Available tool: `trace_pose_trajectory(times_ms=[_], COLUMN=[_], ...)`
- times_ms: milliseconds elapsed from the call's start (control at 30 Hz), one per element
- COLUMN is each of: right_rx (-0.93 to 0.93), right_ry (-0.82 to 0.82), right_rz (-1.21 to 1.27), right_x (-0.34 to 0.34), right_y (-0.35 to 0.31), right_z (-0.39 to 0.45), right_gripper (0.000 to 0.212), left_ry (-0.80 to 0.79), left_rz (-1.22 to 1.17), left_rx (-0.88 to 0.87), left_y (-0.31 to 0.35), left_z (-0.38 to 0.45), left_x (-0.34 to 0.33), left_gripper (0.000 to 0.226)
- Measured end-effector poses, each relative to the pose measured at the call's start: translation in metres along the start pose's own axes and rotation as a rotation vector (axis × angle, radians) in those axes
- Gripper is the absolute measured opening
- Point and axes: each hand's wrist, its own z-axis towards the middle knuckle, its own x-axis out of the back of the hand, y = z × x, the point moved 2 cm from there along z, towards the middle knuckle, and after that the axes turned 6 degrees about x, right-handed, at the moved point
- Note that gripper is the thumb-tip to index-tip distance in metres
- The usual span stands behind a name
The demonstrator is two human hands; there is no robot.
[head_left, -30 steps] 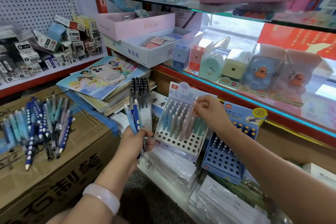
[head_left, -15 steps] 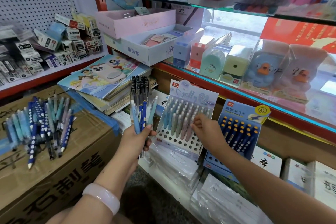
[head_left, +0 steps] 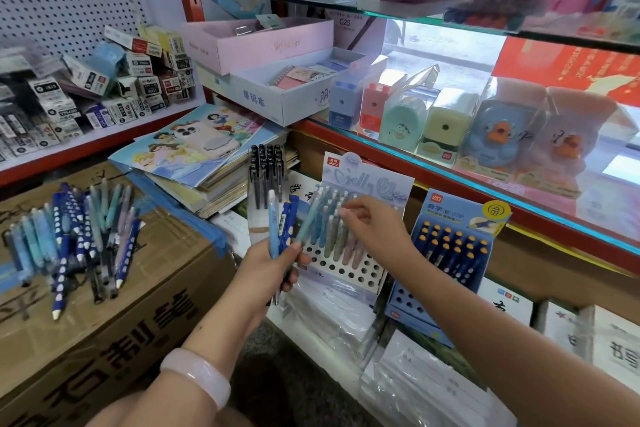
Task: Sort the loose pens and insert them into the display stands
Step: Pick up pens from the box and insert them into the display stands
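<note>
A single head-worn camera looks forward and down, close over the person's forearms, toward the lower shelf (head_left: 346,333) where the display stands sit. Its wide angle also takes in the cardboard box (head_left: 114,333) at the left edge and the glass shelf (head_left: 519,204) running along the upper right.

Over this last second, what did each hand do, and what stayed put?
The right hand dropped from the pastel stand's upper rows toward its lower pens, then came back up to the pen tops. The left hand keeps gripping its bunch of pens, now fanned wider with a teal one leaning right. The loose pens on the carton and the blue stand did not move.
</note>
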Motion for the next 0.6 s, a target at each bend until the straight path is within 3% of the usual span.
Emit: trace_pose_trajectory(times_ms=[167,267,333,467,600], right_rx=[-0.194,-0.197,-0.186,-0.111,-0.017], right_ry=[-0.134,-0.129,-0.027,0.252,0.255], right_rz=[0.484,0.506,0.504,0.29,-0.132], right_x=[-0.008,0.011,0.034,0.077,0.075], right_y=[-0.019,-0.018,-0.016,0.005,0.031], right_z=[0.004,0.011,0.018,0.031,0.025], right_gripper=[0.015,0.012,0.011,0.01,0.012], left_ry=[-0.104,-0.122,-0.102,0.026,0.117], left_rz=[0.037,-0.037,-0.092,-0.072,-0.039], left_rx=[0.023,0.047,0.069,0.079,0.07], left_y=[0.0,-0.001,-0.002,-0.002,-0.004], left_z=[-0.003,-0.004,-0.002,0.002,0.007], left_x=[-0.005,-0.004,-0.002,0.002,0.005], left_gripper=[0.008,0.011,0.013,0.013,0.013])
